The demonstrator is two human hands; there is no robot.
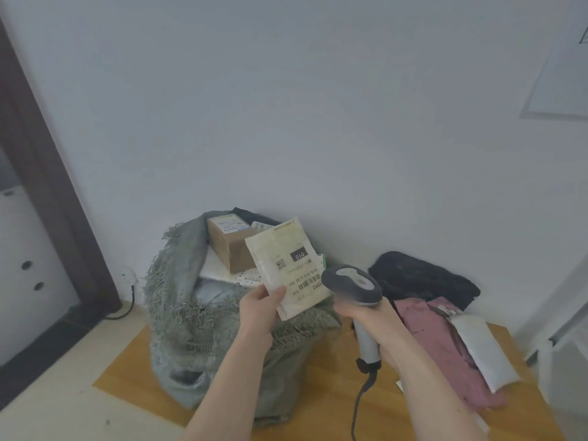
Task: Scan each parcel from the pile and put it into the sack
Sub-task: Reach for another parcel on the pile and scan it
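parcel [288, 268]: pinched at its lower corner by the left hand [259, 308], long axis tilted up and away, label facing the scanner
scanner [353, 284]: gripped in the right hand [370, 316], head just right of the label
sack [197, 313]: directly under the parcel, mouth open

— Obstructions? — Scanner [351, 286] head blurred, cable cut by bottom edge. Sack [178, 313] hides its lower contents.
— Legibility? — Parcel [286, 268] label's small print unreadable; pile [445, 329] partly overlapped.

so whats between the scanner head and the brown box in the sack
The flat cream parcel, pinched at its lower corner by the left hand, sits between the scanner and the brown box in the head view.
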